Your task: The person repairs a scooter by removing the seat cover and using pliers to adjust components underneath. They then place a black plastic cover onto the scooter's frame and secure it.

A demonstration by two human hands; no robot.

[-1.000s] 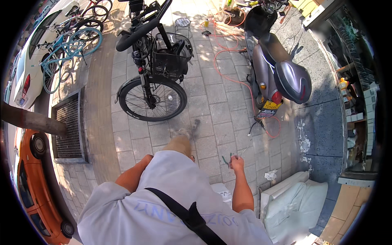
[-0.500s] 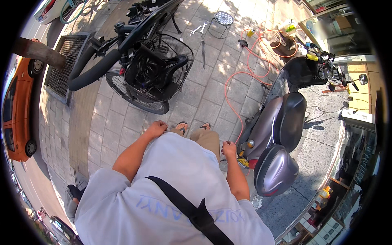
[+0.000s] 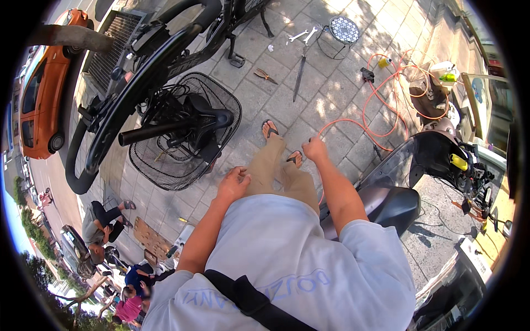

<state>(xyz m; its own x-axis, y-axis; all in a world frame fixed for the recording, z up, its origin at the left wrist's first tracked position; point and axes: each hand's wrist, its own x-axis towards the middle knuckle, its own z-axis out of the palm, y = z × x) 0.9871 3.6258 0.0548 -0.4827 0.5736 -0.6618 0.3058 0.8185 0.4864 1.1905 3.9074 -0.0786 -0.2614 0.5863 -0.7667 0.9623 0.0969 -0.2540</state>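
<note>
My left hand (image 3: 233, 186) hangs beside my thigh, fingers loosely curled and apart, holding nothing visible. My right hand (image 3: 314, 149) is closed at the other side, its contents hard to make out, with the orange hose (image 3: 345, 122) showing just beyond. To my left stands a black bicycle (image 3: 179, 47) with a wire basket (image 3: 185, 176) full of dark parts. A scooter (image 3: 389, 215) is at my right. On the paving lie pliers (image 3: 266, 76), spanners (image 3: 310, 37) and a long dark bar (image 3: 300, 77), near a round stool (image 3: 345, 30).
A grate (image 3: 113, 47), tree trunk (image 3: 66, 38) and orange car (image 3: 38, 116) are at the far left. A seated person (image 3: 96, 231) and other people (image 3: 132, 303) are behind at lower left. Steps (image 3: 452, 33) and a yellow bottle (image 3: 385, 63) are at upper right.
I have walked forward between bicycle and scooter, and the view has turned. Tools on the paving show more fully. The green-handled tool seen in my right hand earlier is no longer visible.
</note>
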